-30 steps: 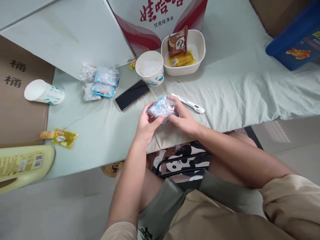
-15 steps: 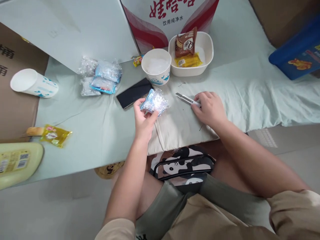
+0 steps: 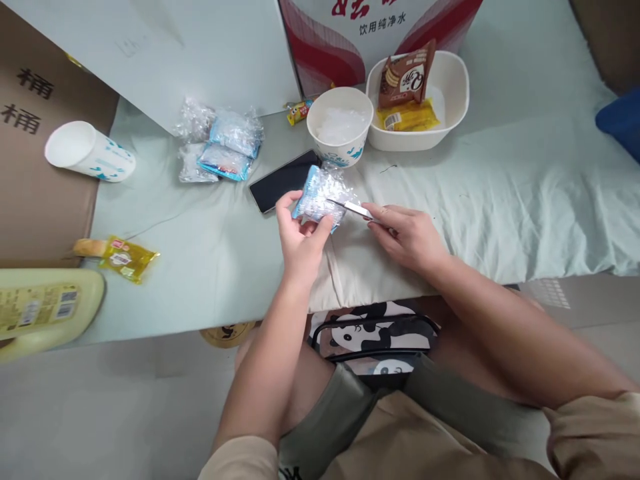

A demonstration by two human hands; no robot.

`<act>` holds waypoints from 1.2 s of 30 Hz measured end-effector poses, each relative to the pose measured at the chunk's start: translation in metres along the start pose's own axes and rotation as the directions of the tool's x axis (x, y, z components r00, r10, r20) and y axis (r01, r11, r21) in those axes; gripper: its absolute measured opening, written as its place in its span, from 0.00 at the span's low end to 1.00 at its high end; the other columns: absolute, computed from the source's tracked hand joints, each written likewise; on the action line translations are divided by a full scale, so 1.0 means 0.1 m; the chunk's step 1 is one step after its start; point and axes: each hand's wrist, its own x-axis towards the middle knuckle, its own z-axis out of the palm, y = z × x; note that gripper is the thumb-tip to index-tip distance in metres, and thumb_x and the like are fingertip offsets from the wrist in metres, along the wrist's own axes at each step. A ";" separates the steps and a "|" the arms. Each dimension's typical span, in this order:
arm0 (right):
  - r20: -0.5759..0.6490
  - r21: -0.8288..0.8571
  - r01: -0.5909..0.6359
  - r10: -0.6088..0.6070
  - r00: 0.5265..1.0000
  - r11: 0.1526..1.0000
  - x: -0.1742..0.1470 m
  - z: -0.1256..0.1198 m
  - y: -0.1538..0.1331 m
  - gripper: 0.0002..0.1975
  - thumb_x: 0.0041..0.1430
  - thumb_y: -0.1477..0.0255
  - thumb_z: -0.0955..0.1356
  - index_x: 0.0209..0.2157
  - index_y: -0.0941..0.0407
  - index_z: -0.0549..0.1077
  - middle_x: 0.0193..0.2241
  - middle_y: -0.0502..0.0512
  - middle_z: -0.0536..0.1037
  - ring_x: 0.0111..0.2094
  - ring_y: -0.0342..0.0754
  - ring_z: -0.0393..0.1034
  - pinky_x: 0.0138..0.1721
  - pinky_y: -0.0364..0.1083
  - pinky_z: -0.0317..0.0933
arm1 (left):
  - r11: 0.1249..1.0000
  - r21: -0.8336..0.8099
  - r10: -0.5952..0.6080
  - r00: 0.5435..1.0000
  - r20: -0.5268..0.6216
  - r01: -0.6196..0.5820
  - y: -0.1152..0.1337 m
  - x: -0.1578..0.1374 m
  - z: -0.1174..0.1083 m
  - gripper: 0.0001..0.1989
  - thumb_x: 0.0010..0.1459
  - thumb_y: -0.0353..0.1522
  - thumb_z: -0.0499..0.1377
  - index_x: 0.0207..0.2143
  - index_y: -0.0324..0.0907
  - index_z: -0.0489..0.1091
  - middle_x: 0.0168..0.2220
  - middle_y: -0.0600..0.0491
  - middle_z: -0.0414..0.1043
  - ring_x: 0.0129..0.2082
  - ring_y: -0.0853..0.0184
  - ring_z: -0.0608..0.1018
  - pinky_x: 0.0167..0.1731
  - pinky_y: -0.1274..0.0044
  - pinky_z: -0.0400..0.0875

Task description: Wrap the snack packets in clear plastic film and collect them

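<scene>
My left hand [image 3: 306, 230] pinches a small blue packet [image 3: 323, 193] wrapped in shiny clear plastic, held over the front of the cloth-covered table. In my right hand [image 3: 407, 233] is a white utility knife [image 3: 356, 209], gripped by its handle. Its blade points left and lies across the face of the wrapped packet; whether it cuts into the plastic I cannot tell. Behind the packet, a black phone [image 3: 284, 180] lies flat. A paper bowl [image 3: 345, 151] stands just beyond, with crumpled clear plastic inside.
More wrapped blue packets [image 3: 225, 160] lie left of the phone. A white tub [image 3: 453, 100] at the back holds a brown snack packet [image 3: 406, 75] and a yellow one. At left are a tipped paper cup [image 3: 107, 160], an opened yellow wrapper [image 3: 129, 259] and a pale yellow jug [image 3: 45, 307].
My right hand has picked the utility knife up off the cloth and brought it left onto the wrapped packet. My left hand still holds the packet. The view has shifted slightly.
</scene>
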 end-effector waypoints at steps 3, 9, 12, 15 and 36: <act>-0.004 -0.047 -0.030 0.030 1.000 0.998 -0.04 -0.06 0.07 0.20 0.69 0.67 0.62 0.55 0.52 0.80 0.36 0.57 0.83 0.32 0.51 0.76 0.32 0.48 0.64 | 1.000 0.004 -0.008 0.999 -0.041 0.008 -0.01 0.04 -0.05 0.34 0.57 0.57 0.63 0.58 0.59 0.53 0.51 0.49 0.69 0.44 0.64 0.80 0.39 0.72 0.78; -0.147 -0.211 -0.189 0.160 0.976 0.959 -0.05 -0.20 0.31 0.21 0.63 0.70 0.64 0.54 0.51 0.79 0.46 0.61 0.82 0.40 0.58 0.76 0.35 0.53 0.66 | 0.999 -0.030 -0.044 0.999 0.014 0.044 0.03 -0.05 0.01 0.29 0.58 0.48 0.66 0.54 0.57 0.54 0.47 0.52 0.70 0.38 0.67 0.79 0.34 0.75 0.76; -0.151 -0.268 -0.225 0.190 0.970 0.937 -0.03 -0.24 0.41 0.22 0.62 0.72 0.63 0.55 0.51 0.78 0.48 0.63 0.81 0.43 0.61 0.74 0.38 0.55 0.66 | 0.997 0.073 0.006 0.991 0.135 -0.016 0.06 -0.15 0.08 0.24 0.56 0.41 0.67 0.49 0.52 0.59 0.44 0.53 0.71 0.36 0.68 0.78 0.35 0.76 0.75; -0.158 -0.316 -0.254 0.213 0.964 0.914 -0.01 -0.26 0.43 0.22 0.62 0.73 0.63 0.54 0.51 0.78 0.49 0.64 0.80 0.46 0.63 0.73 0.44 0.59 0.65 | 0.933 0.324 0.098 0.978 0.186 -0.155 0.09 -0.20 0.10 0.17 0.56 0.35 0.66 0.43 0.47 0.62 0.48 0.50 0.73 0.45 0.64 0.79 0.43 0.71 0.76; -0.004 0.120 -0.005 0.005 1.000 0.993 0.00 -0.08 0.10 0.08 0.64 0.69 0.66 0.38 0.53 0.78 0.42 0.60 0.80 0.45 0.57 0.74 0.49 0.57 0.68 | 0.705 0.561 0.323 0.900 0.293 -0.435 0.18 -0.19 0.21 0.11 0.51 0.30 0.69 0.37 0.45 0.72 0.45 0.49 0.74 0.48 0.57 0.76 0.52 0.64 0.73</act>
